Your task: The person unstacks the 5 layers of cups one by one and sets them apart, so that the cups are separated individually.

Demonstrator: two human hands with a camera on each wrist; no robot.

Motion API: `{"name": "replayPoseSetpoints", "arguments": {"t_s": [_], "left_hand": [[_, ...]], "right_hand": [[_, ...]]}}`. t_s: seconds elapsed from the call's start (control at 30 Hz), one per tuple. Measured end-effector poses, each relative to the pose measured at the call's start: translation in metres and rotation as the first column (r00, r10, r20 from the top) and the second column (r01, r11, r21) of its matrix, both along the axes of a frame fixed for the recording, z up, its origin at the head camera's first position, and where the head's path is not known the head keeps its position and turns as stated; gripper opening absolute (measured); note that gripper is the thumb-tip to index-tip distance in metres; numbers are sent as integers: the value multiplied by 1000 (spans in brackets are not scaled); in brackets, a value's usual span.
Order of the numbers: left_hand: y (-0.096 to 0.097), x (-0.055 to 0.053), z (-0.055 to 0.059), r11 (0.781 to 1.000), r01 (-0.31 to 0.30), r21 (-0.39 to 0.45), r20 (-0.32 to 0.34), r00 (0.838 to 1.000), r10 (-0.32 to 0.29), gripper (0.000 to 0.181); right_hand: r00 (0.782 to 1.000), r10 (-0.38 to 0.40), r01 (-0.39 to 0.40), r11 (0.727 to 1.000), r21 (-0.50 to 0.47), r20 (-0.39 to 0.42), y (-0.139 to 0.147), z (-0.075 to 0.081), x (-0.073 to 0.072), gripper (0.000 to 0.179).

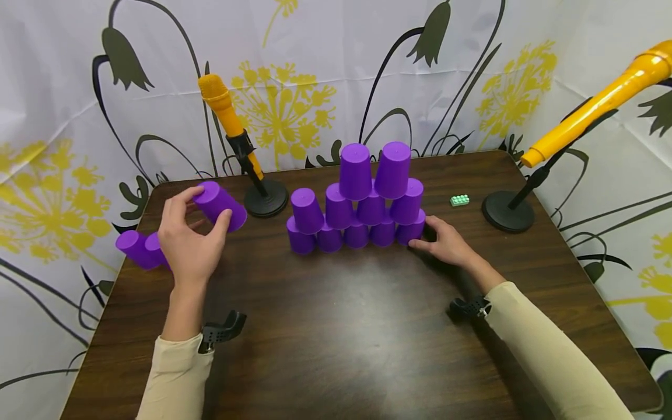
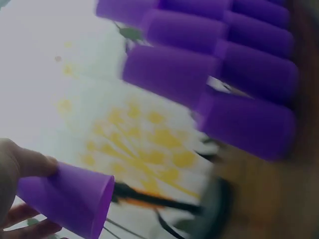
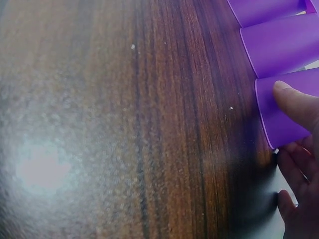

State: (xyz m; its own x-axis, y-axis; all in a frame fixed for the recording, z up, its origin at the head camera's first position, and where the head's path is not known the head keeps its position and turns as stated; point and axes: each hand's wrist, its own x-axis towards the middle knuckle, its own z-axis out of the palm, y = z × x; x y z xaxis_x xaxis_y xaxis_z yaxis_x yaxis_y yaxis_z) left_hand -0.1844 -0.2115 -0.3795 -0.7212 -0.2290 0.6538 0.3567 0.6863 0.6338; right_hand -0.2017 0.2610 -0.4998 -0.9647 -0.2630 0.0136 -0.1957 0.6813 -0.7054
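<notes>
My left hand [image 1: 190, 245] grips a tilted purple cup [image 1: 220, 204] between thumb and fingers, up in the air left of the stack. In the left wrist view, the mouth of this held cup [image 2: 75, 199] faces right, towards the stacked cups. Several upside-down purple cups form a stepped stack; its bottom row ends at the right in a cup [image 1: 411, 228]. Around that end cup my right hand [image 1: 446, 242] has its thumb in front and its fingers behind. On the third level stand two cups side by side, the right one [image 1: 394, 169] above the stack's right part.
More purple cups [image 1: 133, 248] stand at the table's left edge, partly hidden by my left hand. Behind are an orange microphone [image 1: 223, 108] on a black stand and, at the right, another orange microphone [image 1: 598, 105]. A small green toy brick [image 1: 459, 200] lies on the wooden table [image 1: 336, 338].
</notes>
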Motion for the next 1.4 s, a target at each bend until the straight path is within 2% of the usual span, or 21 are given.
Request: {"name": "replayPoseSetpoints", "arguments": {"t_s": [0.13,0.23,0.4,0.87,1.27,1.4], "left_hand": [[-11,7,-36,992,-104,-72,80,991,110,49],[-15,9,-58,981,-156,-115,108,980,168,47],[-17,11,-79,961,-213,-175,120,964,235,44],[-18,11,-90,932,-267,-245,173,934,313,45],[-20,11,-92,926,-279,-254,173,929,327,45],[-20,12,-85,927,-291,-238,109,940,323,42]], "right_hand": [[1000,-1,1,1000,11,0,0,0,0,66],[1000,-2,2,1000,15,-6,-1,1,0,67],[1000,-6,6,1000,18,-4,-2,1,1,67],[1000,-12,12,1000,10,5,-1,2,1,66],[1000,-10,10,1000,16,1,-1,1,1,67],[1000,-11,11,1000,10,-4,-1,1,1,66]]}}
